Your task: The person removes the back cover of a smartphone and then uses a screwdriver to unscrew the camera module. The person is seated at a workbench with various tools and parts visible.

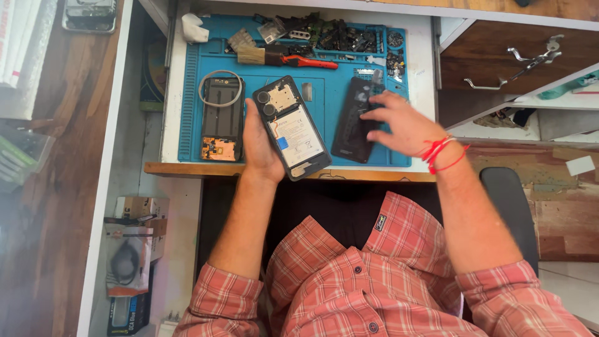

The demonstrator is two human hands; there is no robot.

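The left hand [261, 146] cradles an opened phone [291, 127] above the blue mat's [187, 93] front edge — the right hand [399, 125], fingers spread, presses on a black back cover [352, 128] lying on the mat.

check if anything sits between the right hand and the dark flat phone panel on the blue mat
Nothing visible does. The right hand already rests its fingers on the dark flat phone panel on the blue mat. The left hand holds the opened black phone beside it.

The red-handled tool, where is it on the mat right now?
In the head view the red-handled tool lies along the upper middle of the blue mat, right of a small brush and above the opened phone in the left hand.
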